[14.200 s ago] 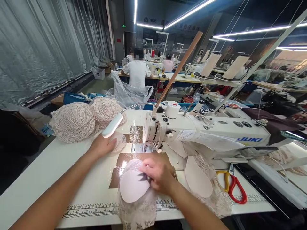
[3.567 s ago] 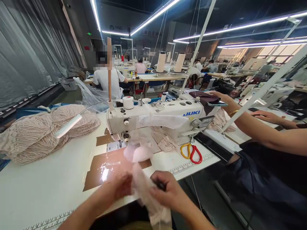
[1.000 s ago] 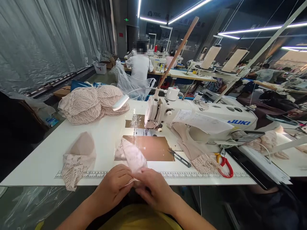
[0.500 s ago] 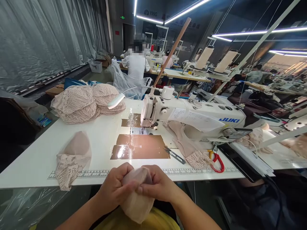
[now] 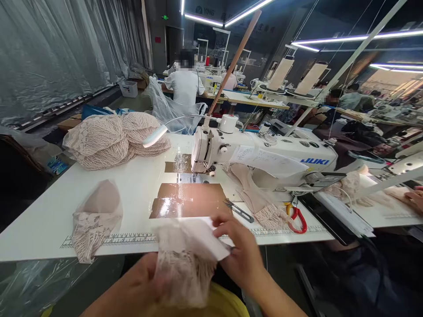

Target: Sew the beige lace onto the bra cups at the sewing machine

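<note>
A pale beige lace bra cup (image 5: pixel 190 257), blurred by motion, hangs between my hands in front of the table's near edge. At its left side my left hand (image 5: pixel 143 279) is closed on the lace, some fingers hidden behind the cloth. My right hand (image 5: pixel 239 251) pinches the smooth upper right edge, thumb and fingers bent around it. A similar cup (image 5: pixel 99 218) with a lace lower part lies on the table to the left, its tip over the front edge. Behind my hands stands a white JUKI sewing machine (image 5: pixel 261 154).
A pile of beige lace pieces (image 5: pixel 105 141) sits at the back left. Brown tape (image 5: pixel 188 200) covers the machine bed; thread snips (image 5: pixel 239 211) and red-handled scissors (image 5: pixel 299 220) lie to the right. More beige fabric (image 5: pixel 254 193) lies under the machine arm. A co-worker (image 5: pixel 185 83) sits ahead.
The cup has been turned from its smooth side to show lace and spread out. My right hand has moved up and right; my left hand has shifted down and left.
</note>
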`<state>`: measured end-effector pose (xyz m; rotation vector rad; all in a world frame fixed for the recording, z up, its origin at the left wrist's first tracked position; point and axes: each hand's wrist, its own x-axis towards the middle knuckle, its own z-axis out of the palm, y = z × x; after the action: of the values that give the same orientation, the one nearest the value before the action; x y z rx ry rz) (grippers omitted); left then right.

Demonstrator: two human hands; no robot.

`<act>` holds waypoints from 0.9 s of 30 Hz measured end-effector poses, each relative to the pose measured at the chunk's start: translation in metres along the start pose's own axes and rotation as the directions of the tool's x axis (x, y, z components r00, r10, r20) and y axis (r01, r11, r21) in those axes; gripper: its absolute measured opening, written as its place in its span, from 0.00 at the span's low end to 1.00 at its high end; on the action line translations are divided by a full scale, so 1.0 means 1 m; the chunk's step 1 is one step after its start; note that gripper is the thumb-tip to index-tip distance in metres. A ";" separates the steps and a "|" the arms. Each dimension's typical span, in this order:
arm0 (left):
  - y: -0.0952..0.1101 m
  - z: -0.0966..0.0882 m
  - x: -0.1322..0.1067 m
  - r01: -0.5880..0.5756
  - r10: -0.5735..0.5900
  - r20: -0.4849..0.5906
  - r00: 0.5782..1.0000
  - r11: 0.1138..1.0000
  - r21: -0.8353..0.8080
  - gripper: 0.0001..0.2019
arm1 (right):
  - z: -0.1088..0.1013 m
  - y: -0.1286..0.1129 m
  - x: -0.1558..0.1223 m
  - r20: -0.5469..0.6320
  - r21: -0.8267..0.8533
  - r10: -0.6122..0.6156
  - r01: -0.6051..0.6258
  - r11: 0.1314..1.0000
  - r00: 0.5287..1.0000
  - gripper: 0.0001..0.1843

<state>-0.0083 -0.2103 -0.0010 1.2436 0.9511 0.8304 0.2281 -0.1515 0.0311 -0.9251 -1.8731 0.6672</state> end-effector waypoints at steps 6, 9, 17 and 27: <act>0.014 0.007 -0.002 -0.198 0.207 0.006 0.978 0.929 0.314 0.34 | 0.045 0.005 -0.014 0.758 0.518 0.169 -0.739 0.431 0.630 0.18; 0.012 -0.001 0.015 -0.074 0.069 0.028 0.997 0.965 0.250 0.41 | 0.052 0.007 -0.020 0.769 0.567 0.165 -0.778 0.272 0.618 0.19; 0.004 -0.011 0.023 0.163 -0.103 0.281 0.954 0.966 -0.201 0.19 | 0.040 0.021 -0.019 0.501 0.660 0.373 -0.623 0.420 0.781 0.25; 0.000 0.003 0.029 0.036 -0.052 -0.132 0.990 0.992 -0.120 0.17 | 0.038 0.026 -0.026 0.470 0.493 0.234 -0.473 0.730 0.851 0.44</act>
<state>0.0057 -0.1849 -0.0051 1.0724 1.0195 0.9310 0.2102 -0.1601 -0.0178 -0.7696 -1.6224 1.6807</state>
